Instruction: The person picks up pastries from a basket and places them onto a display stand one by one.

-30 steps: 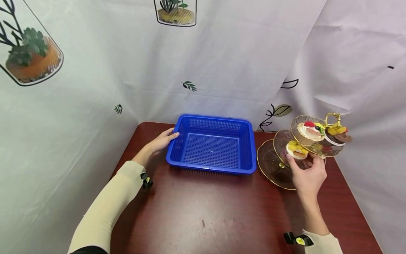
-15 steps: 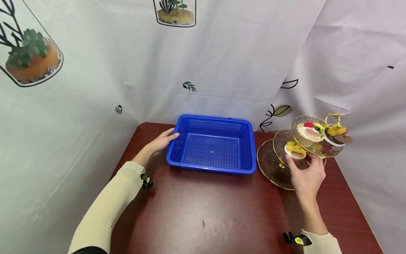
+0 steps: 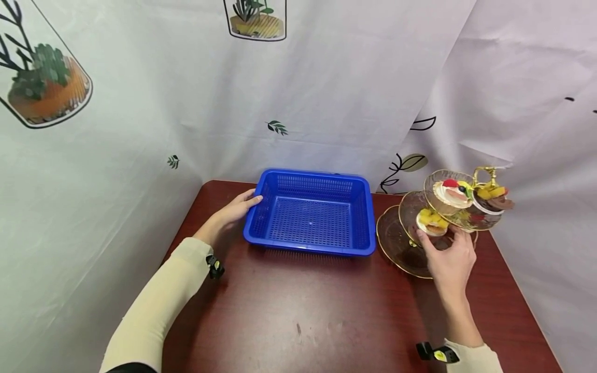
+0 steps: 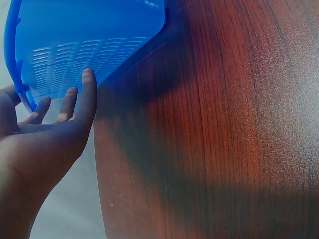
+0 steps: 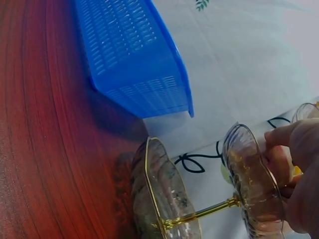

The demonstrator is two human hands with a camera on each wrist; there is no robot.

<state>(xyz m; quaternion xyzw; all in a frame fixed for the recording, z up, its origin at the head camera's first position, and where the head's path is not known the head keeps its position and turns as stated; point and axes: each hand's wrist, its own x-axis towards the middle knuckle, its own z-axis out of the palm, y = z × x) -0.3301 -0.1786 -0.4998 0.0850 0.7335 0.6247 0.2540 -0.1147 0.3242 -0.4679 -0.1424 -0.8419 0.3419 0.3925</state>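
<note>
A blue plastic basket (image 3: 308,249) stands on the table. My left hand (image 3: 235,210) grips its left rim, with the thumb over the edge; in the left wrist view, the fingers (image 4: 88,94) lie against the slotted outer wall. To the right is a three-tier glass cake stand (image 3: 396,248) with gold rims. My right hand (image 3: 451,261) reaches under the top tier and pinches a cupcake (image 3: 431,223) topped with yellow fruit, at the middle tier. The fingers behind it are partly hidden by the top tier. Whether the cupcake still touches the tier, I cannot tell.
A cream cupcake with red fruit (image 3: 450,196) and a chocolate one with yellow fruit (image 3: 492,199) sit on the top tier, beside the gold handle (image 3: 487,173). The top tier overhangs my right fingers. A printed cloth (image 3: 326,103) hangs behind the dark red table (image 3: 308,311).
The right hand and the pinched cupcake have shifted slightly left. My left hand keeps its place on the basket rim, and the head view has turned very slightly.
</note>
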